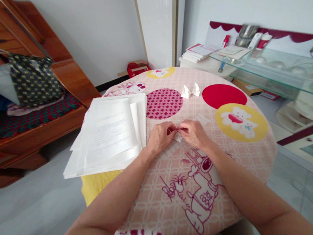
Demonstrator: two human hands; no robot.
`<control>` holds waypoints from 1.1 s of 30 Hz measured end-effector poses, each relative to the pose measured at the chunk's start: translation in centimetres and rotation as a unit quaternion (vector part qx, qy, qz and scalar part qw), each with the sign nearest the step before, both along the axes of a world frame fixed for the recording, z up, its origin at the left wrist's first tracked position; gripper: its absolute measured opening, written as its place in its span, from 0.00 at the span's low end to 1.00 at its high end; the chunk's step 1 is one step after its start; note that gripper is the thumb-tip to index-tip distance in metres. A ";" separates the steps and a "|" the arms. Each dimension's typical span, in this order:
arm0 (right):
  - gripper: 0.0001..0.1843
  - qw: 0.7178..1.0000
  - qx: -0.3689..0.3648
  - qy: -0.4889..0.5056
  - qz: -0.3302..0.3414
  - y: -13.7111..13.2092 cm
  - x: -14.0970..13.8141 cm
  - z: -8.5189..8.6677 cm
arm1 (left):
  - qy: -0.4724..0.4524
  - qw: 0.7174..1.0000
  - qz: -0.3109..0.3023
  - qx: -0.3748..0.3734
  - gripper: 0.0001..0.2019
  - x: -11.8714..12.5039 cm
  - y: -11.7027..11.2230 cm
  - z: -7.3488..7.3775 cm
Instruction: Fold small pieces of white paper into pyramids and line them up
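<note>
My left hand and my right hand meet over the middle of the round table, fingers pinched close together. Between them is a small piece of folded white paper, mostly hidden by the fingertips; its lower corner shows beneath them. Both hands are closed on it. Beyond my hands stand two small folded paper shapes, side by side on the cloth. To the left of my left hand lies a stack of white paper sheets, the top one printed with faint lines.
A patterned pink tablecloth covers the table. At the right is a glass shelf with cups and papers on it. On the left, a wooden bench holds a dark patterned bag. A red box sits on the floor behind.
</note>
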State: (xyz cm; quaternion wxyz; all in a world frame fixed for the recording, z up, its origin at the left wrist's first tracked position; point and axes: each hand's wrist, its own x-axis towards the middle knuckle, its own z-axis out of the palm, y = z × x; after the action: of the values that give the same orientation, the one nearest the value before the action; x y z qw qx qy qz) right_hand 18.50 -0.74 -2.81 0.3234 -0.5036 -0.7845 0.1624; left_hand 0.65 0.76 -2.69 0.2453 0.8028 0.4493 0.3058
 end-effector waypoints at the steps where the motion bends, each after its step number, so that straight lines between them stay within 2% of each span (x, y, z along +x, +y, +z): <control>1: 0.11 1.000 0.001 -0.006 -0.002 0.0 -0.1 0.0 | -0.006 1.000 0.000 -0.003 0.05 0.0 0.0 0.0; 9: 0.08 0.999 -0.006 -0.035 -0.006 -0.2 -0.3 0.2 | -0.028 0.999 0.025 -0.029 0.04 -0.8 0.7 0.4; 18: 0.07 0.997 -0.008 -0.075 -0.017 0.0 -1.0 -0.1 | -0.035 0.997 0.016 -0.067 0.04 -1.0 0.8 0.9; 23: 0.08 0.998 -0.004 -0.062 -0.015 -0.1 -1.1 -0.1 | -0.046 0.996 0.008 -0.069 0.04 -1.3 1.0 0.9; 28: 0.10 0.999 0.038 0.006 -0.016 0.0 -1.1 -0.8 | -0.102 0.989 0.000 -0.110 0.04 -1.4 1.2 0.9; 33: 0.11 0.990 0.124 0.068 -0.028 0.1 -1.0 -1.2 | -0.211 0.960 -0.029 -0.181 0.08 -1.6 1.4 0.7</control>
State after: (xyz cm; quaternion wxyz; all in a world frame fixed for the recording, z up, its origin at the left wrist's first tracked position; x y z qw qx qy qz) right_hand 17.54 -0.63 -4.03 0.4406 -0.4691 -0.7602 0.0889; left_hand -0.97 2.17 -1.95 0.4849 0.6748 0.4116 0.3743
